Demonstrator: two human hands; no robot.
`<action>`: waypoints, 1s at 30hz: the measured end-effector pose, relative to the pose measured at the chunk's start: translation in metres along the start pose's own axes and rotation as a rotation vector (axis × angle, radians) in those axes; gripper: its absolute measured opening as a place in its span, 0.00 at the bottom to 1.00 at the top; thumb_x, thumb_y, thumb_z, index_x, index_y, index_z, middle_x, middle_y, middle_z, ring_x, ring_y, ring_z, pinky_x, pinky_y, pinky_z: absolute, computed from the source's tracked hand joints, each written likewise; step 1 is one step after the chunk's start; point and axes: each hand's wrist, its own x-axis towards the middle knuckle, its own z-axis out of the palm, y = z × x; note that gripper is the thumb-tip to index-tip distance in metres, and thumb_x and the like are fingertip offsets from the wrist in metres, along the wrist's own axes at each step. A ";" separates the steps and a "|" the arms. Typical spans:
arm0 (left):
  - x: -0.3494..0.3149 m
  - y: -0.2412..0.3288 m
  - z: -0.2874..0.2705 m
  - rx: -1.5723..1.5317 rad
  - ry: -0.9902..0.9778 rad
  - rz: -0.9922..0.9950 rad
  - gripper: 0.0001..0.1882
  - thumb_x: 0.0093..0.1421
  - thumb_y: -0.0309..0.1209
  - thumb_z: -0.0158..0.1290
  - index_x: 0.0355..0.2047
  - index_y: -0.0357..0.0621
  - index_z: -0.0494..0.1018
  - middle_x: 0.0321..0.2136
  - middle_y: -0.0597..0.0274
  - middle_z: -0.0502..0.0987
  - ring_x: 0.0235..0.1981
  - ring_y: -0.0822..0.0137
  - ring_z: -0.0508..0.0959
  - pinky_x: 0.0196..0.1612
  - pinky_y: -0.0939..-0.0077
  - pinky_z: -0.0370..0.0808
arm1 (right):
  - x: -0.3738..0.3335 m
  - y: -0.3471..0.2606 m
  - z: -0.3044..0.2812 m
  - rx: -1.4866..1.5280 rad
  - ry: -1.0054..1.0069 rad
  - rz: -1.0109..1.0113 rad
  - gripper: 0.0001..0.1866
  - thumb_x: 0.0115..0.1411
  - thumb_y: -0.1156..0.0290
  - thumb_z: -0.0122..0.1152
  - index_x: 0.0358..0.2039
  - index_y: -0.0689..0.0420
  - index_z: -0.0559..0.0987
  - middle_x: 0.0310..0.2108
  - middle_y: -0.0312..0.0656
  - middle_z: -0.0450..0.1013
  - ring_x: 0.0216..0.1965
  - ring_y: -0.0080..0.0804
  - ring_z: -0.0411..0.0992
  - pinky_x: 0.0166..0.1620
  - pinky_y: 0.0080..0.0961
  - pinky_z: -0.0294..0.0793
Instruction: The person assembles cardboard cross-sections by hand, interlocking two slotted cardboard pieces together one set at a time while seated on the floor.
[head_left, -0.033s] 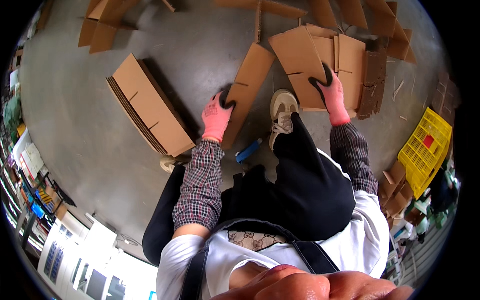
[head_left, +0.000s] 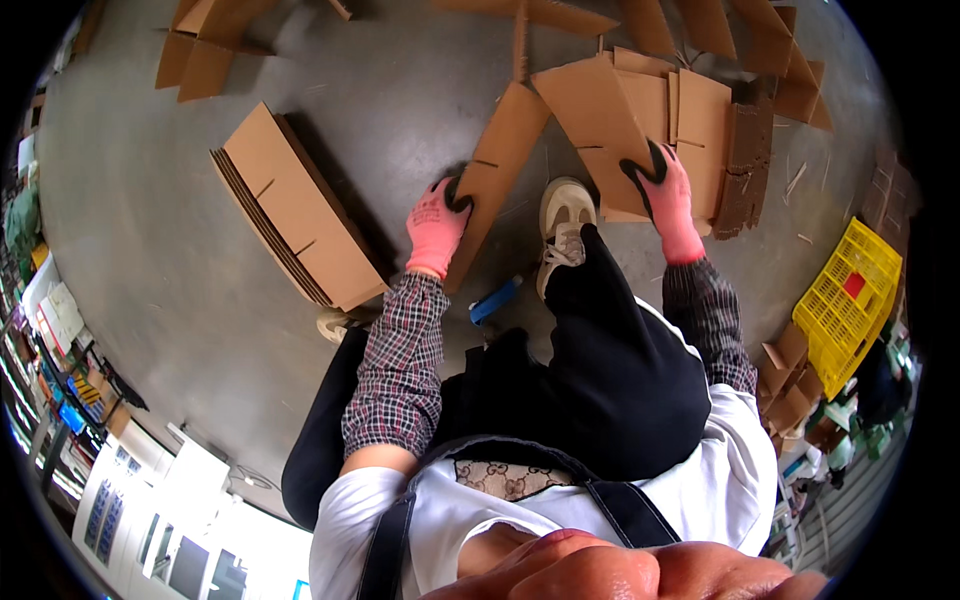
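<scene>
My left hand (head_left: 437,224), in a pink glove with black fingertips, is closed on the edge of a long, slotted cardboard strip (head_left: 508,135) that slants away from me. My right hand (head_left: 673,205), gloved alike, grips the near right edge of a wider slotted cardboard panel (head_left: 588,105). The far ends of the two pieces come close together. Behind and right of the panel lies a pile of flat cardboard pieces (head_left: 705,105), partly covered by it. A neat stack of slotted cardboard strips (head_left: 290,205) rests on the floor left of my left hand.
Slotted cardboard dividers (head_left: 205,45) stand at the far left, with more dividers (head_left: 770,40) at the far right. A blue handheld object (head_left: 496,299) lies between my feet, near my shoe (head_left: 566,215). A yellow plastic crate (head_left: 848,305) stands at right beside cardboard scraps (head_left: 788,370).
Both hands keep their holds. The far ends of the strip and the panel have shifted very slightly; the right hand has moved a touch nearer me.
</scene>
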 end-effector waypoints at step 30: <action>-0.008 0.057 0.021 0.068 0.227 0.156 0.24 0.50 0.28 0.50 0.49 0.43 0.61 0.42 0.57 0.69 0.39 0.56 0.73 0.38 0.64 0.73 | 0.021 -0.125 0.087 -0.680 -0.450 -0.696 0.26 0.53 0.71 0.50 0.55 0.47 0.67 0.36 0.42 0.69 0.35 0.37 0.71 0.35 0.27 0.72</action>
